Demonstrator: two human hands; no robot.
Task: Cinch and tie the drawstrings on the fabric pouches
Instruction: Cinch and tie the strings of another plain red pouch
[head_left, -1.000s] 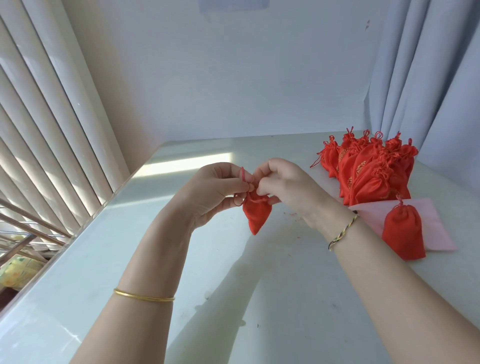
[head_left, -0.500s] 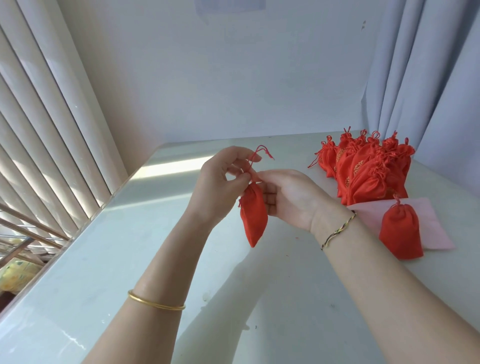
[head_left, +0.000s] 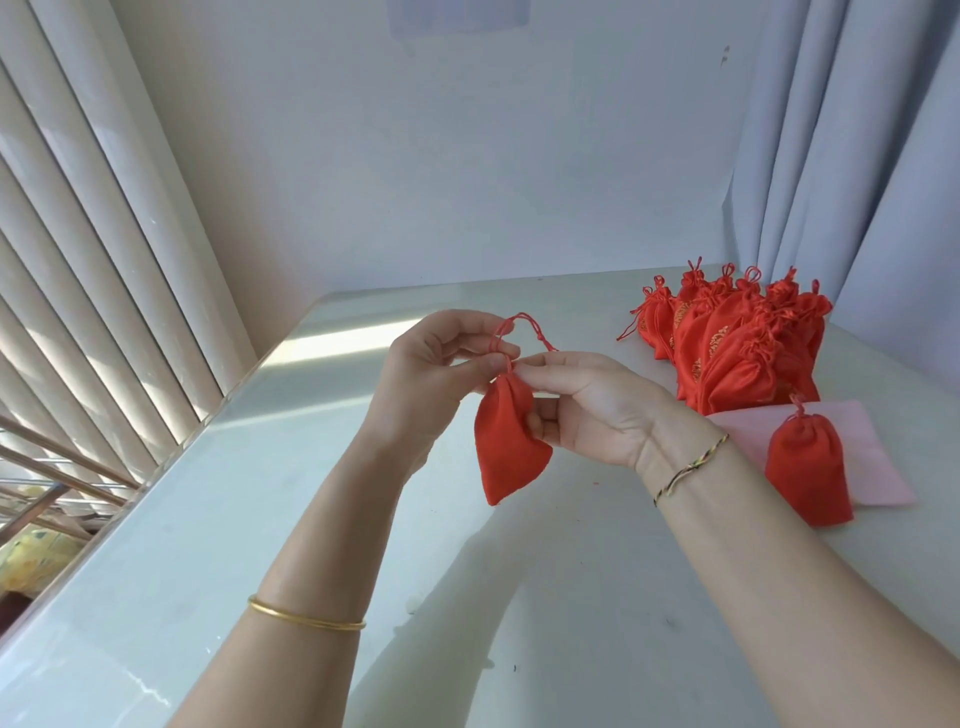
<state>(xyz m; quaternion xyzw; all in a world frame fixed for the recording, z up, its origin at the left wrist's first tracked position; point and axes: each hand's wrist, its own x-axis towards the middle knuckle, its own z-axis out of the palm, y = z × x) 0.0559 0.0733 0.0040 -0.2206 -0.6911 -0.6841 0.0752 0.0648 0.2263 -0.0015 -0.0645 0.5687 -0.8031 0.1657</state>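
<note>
Pouch (head_left: 506, 447) hung above table (head_left: 249, 519) | left grip (head_left: 431, 374) pinched drawstring (head_left: 522, 317) | right grip (head_left: 592, 410) clasped pouch neck

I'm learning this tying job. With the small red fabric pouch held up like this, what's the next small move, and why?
Probably draw the red drawstring cord upward with the left hand while the right hand pinches the neck of the small red fabric pouch. The neck looks gathered, yet the cord arcs slack above both hands, so the tie seems unfinished.
</note>
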